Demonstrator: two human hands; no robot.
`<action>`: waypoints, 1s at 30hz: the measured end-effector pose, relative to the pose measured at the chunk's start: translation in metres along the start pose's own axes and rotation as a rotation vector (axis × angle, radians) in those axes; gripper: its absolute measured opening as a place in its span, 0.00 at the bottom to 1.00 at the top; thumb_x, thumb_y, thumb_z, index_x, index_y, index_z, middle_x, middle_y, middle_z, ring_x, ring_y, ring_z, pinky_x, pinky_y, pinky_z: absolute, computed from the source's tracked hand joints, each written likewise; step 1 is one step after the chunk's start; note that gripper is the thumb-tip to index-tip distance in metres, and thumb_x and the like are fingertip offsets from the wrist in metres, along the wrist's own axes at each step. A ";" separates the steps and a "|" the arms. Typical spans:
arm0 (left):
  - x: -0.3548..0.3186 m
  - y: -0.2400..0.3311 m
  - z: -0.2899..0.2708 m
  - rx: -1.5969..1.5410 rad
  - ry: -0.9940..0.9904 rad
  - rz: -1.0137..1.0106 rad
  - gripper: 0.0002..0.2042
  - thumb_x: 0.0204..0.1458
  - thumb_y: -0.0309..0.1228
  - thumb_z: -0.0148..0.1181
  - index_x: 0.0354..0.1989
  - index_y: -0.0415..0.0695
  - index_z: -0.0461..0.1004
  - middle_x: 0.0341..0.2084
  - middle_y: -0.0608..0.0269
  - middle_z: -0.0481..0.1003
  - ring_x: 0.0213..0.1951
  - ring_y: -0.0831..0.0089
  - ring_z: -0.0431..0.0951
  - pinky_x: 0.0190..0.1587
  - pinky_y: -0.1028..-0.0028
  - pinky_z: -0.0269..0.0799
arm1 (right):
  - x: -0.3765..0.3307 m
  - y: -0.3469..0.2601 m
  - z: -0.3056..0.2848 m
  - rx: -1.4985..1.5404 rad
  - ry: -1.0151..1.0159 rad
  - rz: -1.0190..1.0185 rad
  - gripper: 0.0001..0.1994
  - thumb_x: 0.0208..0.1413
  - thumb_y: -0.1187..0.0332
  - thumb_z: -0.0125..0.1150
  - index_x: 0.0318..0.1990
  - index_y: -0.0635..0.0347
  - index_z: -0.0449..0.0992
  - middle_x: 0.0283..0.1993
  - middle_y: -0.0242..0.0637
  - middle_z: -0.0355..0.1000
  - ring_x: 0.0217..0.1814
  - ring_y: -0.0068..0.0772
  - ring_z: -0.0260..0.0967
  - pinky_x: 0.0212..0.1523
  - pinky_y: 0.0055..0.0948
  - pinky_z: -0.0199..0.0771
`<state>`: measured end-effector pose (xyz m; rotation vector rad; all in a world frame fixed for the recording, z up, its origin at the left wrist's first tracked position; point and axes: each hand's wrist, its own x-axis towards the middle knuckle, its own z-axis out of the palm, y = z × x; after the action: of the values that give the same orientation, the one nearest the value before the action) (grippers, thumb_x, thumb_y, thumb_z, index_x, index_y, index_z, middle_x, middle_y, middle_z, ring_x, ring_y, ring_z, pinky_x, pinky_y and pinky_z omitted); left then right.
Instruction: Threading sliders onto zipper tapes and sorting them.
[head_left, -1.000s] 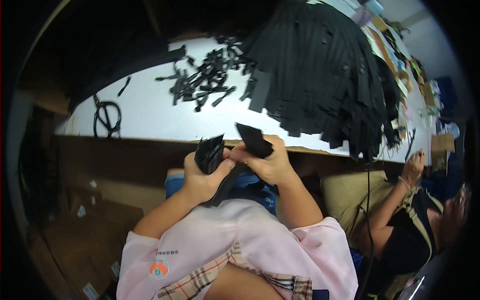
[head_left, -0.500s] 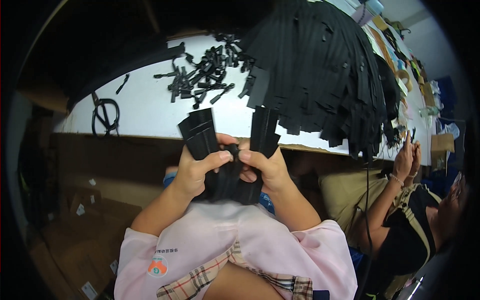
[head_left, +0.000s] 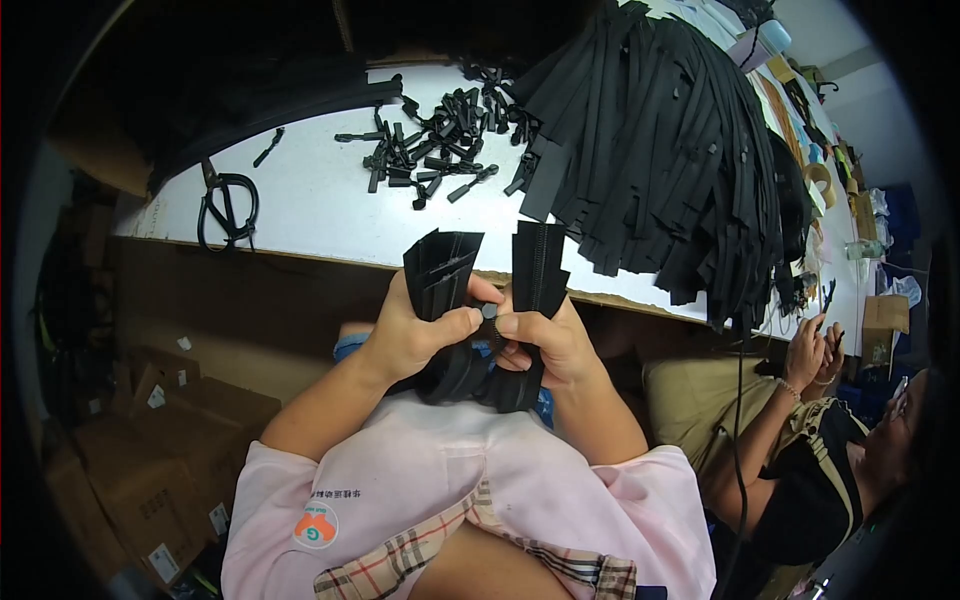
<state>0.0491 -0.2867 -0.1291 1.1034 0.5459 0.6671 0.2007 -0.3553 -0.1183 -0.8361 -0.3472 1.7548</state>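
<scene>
Close to my body, below the table's front edge, my left hand (head_left: 415, 335) is closed on a bundle of black zipper tapes (head_left: 443, 265), their ends fanned out above the fingers. My right hand (head_left: 556, 345) grips another black zipper (head_left: 540, 262), its row of teeth showing along the middle. Between my two thumbs sits a small dark piece (head_left: 490, 311) that looks like a zipper slider; fingers partly cover it. The lower lengths of the zippers curve down in front of my shirt.
On the white table (head_left: 310, 210) lie loose zipper pulls (head_left: 450, 130), black-handled scissors (head_left: 228, 210) and a large heap of black zippers (head_left: 640, 150). A co-worker's hands (head_left: 815, 350) hold a small dark item at right. Cardboard boxes (head_left: 150, 470) stand lower left.
My view has shifted, so the table things sit farther right. The left bundle has tilted rightward, and the small dark piece between my thumbs shows more plainly. Both hands keep their grip.
</scene>
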 end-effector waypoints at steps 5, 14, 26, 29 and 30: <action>0.001 0.005 0.003 0.141 -0.004 0.125 0.08 0.40 0.20 0.52 0.32 0.35 0.70 0.25 0.64 0.72 0.28 0.83 0.69 0.33 0.80 0.66 | 0.000 0.004 0.003 -0.108 0.061 -0.082 0.03 0.44 0.74 0.55 0.25 0.63 0.68 0.14 0.28 0.58 0.12 0.17 0.54 0.12 0.16 0.53; -0.002 0.000 0.015 0.223 0.114 0.211 0.08 0.43 0.19 0.48 0.34 0.34 0.69 0.24 0.64 0.72 0.26 0.84 0.69 0.30 0.83 0.66 | -0.004 0.020 0.007 -0.305 0.169 -0.281 0.07 0.48 0.70 0.53 0.31 0.66 0.67 0.16 0.30 0.60 0.12 0.17 0.53 0.12 0.17 0.52; -0.009 0.004 0.017 0.135 0.117 0.068 0.10 0.45 0.24 0.52 0.36 0.36 0.68 0.33 0.60 0.70 0.37 0.77 0.69 0.41 0.78 0.64 | -0.005 0.024 0.003 -0.495 0.202 -0.351 0.10 0.51 0.65 0.53 0.27 0.62 0.67 0.16 0.28 0.60 0.13 0.14 0.53 0.12 0.15 0.52; -0.011 0.013 0.016 0.101 0.038 0.038 0.09 0.45 0.24 0.53 0.36 0.36 0.69 0.32 0.60 0.69 0.37 0.76 0.68 0.40 0.78 0.63 | -0.009 0.020 0.002 -0.326 0.168 -0.249 0.09 0.50 0.65 0.54 0.26 0.62 0.67 0.16 0.27 0.59 0.13 0.14 0.53 0.12 0.16 0.52; -0.012 0.012 0.014 0.103 0.039 0.037 0.09 0.45 0.24 0.53 0.36 0.36 0.69 0.32 0.60 0.69 0.37 0.76 0.68 0.40 0.78 0.63 | -0.009 0.021 0.002 -0.263 0.149 -0.216 0.09 0.50 0.65 0.55 0.26 0.61 0.67 0.16 0.28 0.60 0.13 0.14 0.53 0.12 0.15 0.53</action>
<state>0.0481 -0.3004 -0.1116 1.2011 0.5997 0.7002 0.1860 -0.3709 -0.1260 -1.0698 -0.5555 1.4561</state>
